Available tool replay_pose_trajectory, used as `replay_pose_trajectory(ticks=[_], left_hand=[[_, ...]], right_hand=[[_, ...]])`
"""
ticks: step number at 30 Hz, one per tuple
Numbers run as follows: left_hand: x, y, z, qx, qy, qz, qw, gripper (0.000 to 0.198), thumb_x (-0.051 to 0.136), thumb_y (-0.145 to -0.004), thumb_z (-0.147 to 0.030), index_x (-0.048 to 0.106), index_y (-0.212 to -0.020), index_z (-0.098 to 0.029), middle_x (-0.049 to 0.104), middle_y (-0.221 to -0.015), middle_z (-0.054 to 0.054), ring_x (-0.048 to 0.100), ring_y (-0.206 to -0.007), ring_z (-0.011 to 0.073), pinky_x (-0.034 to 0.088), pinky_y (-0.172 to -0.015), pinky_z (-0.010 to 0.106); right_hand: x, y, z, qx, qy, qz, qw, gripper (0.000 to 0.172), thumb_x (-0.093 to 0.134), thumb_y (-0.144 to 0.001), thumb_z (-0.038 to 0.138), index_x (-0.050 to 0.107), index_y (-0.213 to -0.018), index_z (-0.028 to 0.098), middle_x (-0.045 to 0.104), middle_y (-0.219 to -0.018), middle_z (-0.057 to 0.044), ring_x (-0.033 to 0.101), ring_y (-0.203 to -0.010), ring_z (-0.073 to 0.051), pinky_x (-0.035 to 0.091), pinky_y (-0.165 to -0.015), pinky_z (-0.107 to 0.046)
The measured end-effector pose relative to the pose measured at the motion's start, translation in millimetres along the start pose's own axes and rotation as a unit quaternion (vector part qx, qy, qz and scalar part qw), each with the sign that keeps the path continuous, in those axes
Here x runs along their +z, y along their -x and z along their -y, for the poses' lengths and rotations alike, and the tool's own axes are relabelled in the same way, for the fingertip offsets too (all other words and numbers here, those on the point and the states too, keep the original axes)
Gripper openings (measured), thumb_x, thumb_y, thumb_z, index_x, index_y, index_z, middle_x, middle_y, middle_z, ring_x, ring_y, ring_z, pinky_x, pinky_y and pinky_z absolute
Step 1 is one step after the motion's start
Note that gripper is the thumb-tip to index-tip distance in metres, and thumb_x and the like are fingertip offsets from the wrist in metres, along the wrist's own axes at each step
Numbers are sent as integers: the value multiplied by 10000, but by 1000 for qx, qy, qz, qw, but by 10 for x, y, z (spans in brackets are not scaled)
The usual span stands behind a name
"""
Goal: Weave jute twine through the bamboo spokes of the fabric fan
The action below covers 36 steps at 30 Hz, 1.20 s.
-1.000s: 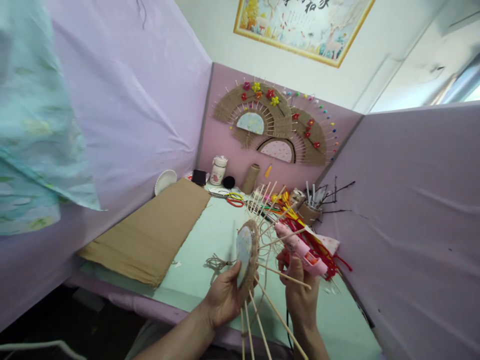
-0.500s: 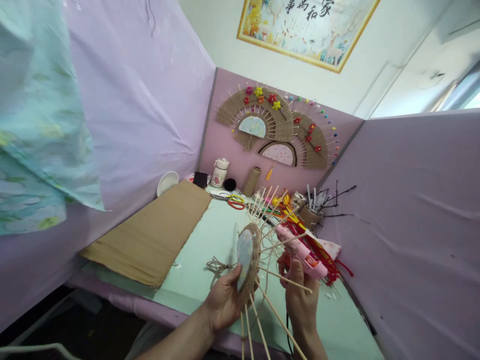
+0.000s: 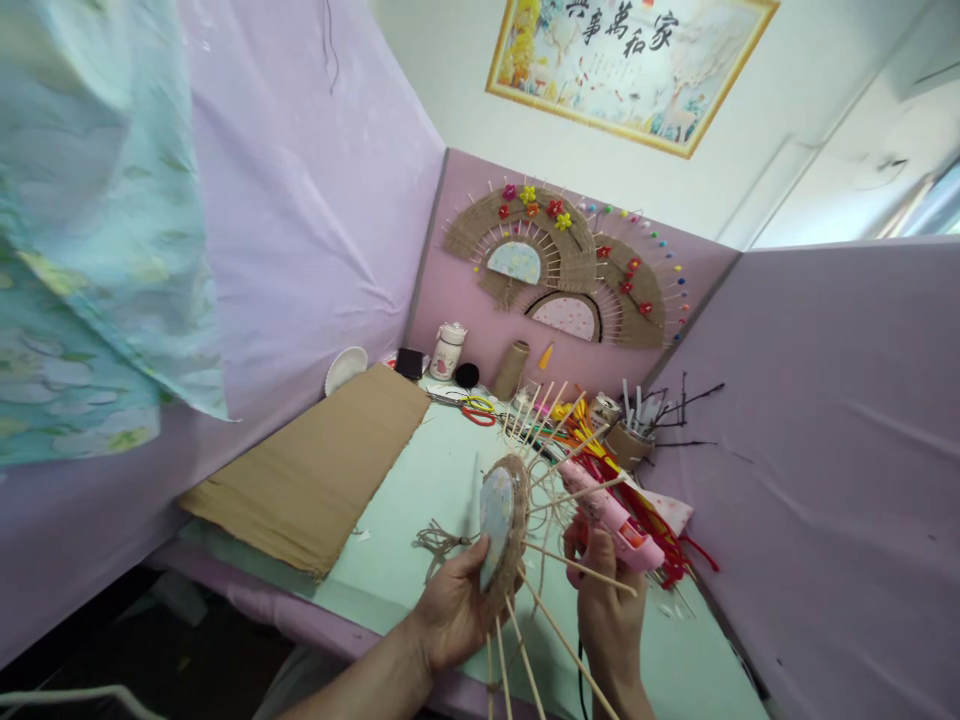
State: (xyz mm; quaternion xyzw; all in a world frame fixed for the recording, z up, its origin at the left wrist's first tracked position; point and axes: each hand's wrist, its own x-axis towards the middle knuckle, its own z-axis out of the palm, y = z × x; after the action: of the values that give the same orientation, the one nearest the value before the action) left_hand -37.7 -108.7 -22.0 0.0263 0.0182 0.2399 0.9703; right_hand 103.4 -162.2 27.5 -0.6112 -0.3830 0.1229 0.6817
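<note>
Left hand [image 3: 457, 608] grips the spoked disc [image 3: 501, 522], right hand [image 3: 611, 612] the glue gun [image 3: 611, 517]. Gluing seems in hand, next requiring steady aim.

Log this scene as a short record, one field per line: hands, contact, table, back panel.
Left hand: holds a floral-faced piece, thin sticks radiating from its edge
Right hand: grips a pink glue gun
Contact: cannot tell whether the glue gun touches the sticks
Table: cardboard sheet at left; scissors, twine cone and white bottle toward the back
Back panel: two fans decorated with small flowers
</note>
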Motion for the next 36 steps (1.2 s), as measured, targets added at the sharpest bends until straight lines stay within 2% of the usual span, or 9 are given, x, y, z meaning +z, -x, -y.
replay_pose_trajectory(ticks=[10, 16, 22, 29, 36], left_hand=[[-54, -13, -9, -2, -33, -6, 999, 325, 568, -874, -299, 629, -1116, -91, 718, -844, 90, 685, -772, 164, 503, -715, 245], [-42, -9, -7, 2, -21, 3, 1000, 306, 564, -878, -275, 629, -1118, -96, 721, -871, 88, 685, -800, 156, 497, -772, 242], [-30, -3, -10, -10, -7, -1, 1000, 285, 535, -893, -270, 642, -1089, -93, 721, -851, 95, 690, -775, 167, 510, -711, 244], [-42, -6, -5, 2, -14, -5, 1000, 322, 548, -884, -271, 616, -1151, -105, 721, -860, 89, 689, -783, 168, 511, -744, 257], [25, 4, 1, -10, -16, 1, 1000, 247, 587, -865, -275, 654, -1007, -84, 721, -832, 68, 691, -740, 139, 513, -667, 205]], right_hand=[[-31, -5, -79, -7, 9, 2, 1000, 470, 525, -817, 594, 614, -822, 133, 594, -691, -41, 528, -589, -137, 401, -468, -222], [-15, 20, -27, -3, 25, -3, 1000, 489, 518, -811, 613, 607, -816, 132, 587, -686, -40, 524, -587, -138, 406, -474, -227], [-9, 34, 19, -3, 27, -7, 1000, 513, 503, -804, 636, 600, -813, 132, 593, -684, -41, 521, -563, -136, 413, -467, -233], [-6, 22, 25, -11, 30, -1, 999, 497, 498, -814, 627, 586, -797, 138, 576, -673, -32, 498, -543, -122, 396, -451, -221], [7, 9, 38, -17, 30, -2, 999, 511, 493, -801, 649, 560, -756, 144, 550, -640, -19, 467, -510, -108, 376, -430, -212]])
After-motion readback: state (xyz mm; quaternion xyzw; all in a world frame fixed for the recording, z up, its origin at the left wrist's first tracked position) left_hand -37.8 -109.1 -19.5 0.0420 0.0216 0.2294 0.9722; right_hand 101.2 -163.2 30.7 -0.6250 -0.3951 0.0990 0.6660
